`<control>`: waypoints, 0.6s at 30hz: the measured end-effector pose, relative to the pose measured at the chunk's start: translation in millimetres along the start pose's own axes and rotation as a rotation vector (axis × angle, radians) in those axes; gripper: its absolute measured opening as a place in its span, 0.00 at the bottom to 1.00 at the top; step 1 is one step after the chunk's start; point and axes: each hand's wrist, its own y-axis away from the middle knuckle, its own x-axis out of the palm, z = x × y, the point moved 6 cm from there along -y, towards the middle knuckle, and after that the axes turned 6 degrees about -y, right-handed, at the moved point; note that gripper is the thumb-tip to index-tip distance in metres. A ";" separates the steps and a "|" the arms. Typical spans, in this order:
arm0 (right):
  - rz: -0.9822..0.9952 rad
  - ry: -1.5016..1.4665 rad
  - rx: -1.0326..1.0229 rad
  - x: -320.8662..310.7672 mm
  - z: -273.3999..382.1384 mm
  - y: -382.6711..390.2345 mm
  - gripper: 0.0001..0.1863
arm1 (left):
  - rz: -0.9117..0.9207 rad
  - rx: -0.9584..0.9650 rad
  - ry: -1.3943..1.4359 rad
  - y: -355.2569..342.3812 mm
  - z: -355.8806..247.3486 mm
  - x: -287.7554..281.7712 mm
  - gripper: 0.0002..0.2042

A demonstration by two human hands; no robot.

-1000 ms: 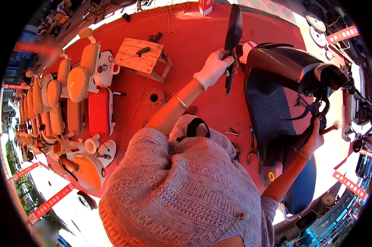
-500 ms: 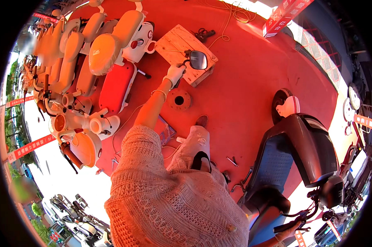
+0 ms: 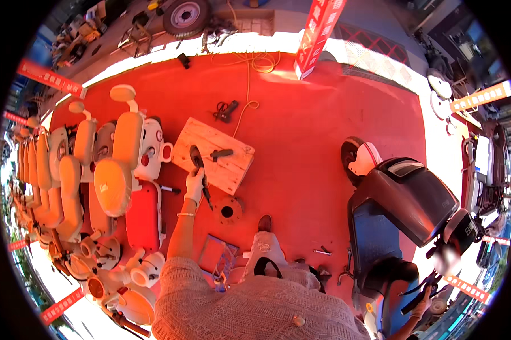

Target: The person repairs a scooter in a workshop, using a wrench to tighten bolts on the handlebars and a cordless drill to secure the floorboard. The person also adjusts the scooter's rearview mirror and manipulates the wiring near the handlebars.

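In my gloved left hand (image 3: 195, 185) is a scooter rear-view mirror (image 3: 196, 156), held by its black stem. The mirror head is seen nearly edge-on in front of a low wooden crate (image 3: 234, 174). On the crate top lies a dark tool (image 3: 222, 153), too small to name. Far off at the lower right, my right hand (image 3: 421, 306) is closed round the handlebar grip (image 3: 412, 300) of a dark scooter (image 3: 419, 198) with a blue footboard. Part of that hand is hidden by the bar.
Parked cream scooters (image 3: 112, 187) crowd the left side, one with a red panel (image 3: 144, 218). A round metal part (image 3: 227, 211) sits on the red floor near the crate. Behind are a black power tool (image 3: 226, 111), a yellow cable (image 3: 264, 61) and a red-wrapped post (image 3: 317, 37).
My left hand has turned the mirror from glass-facing to nearly edge-on. The whole view has swung, showing more of the floor behind the crate. My right hand stays on the handlebar.
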 end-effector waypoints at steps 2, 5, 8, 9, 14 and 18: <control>0.036 -0.110 -0.145 20.2 18.9 8.1 0.26 | 0.041 -0.046 -0.033 7.5 4.9 34.9 0.13; -0.335 0.222 -0.140 36.6 53.0 37.8 0.20 | 0.347 -0.068 -0.048 28.6 3.2 129.0 0.16; -0.289 -0.078 -0.182 22.4 27.5 49.0 0.17 | 0.699 -0.165 -0.018 75.7 11.0 232.8 0.10; -0.270 -0.205 -0.124 39.1 39.1 65.5 0.18 | 0.732 -0.197 -0.042 95.8 15.3 261.0 0.08; -0.556 -0.298 0.020 15.0 -54.1 131.8 0.16 | 1.051 -0.501 -0.052 254.0 56.2 388.1 0.10; -0.116 -0.490 0.352 73.2 -143.8 197.3 0.14 | 1.313 -0.701 -0.313 403.1 118.4 445.8 0.12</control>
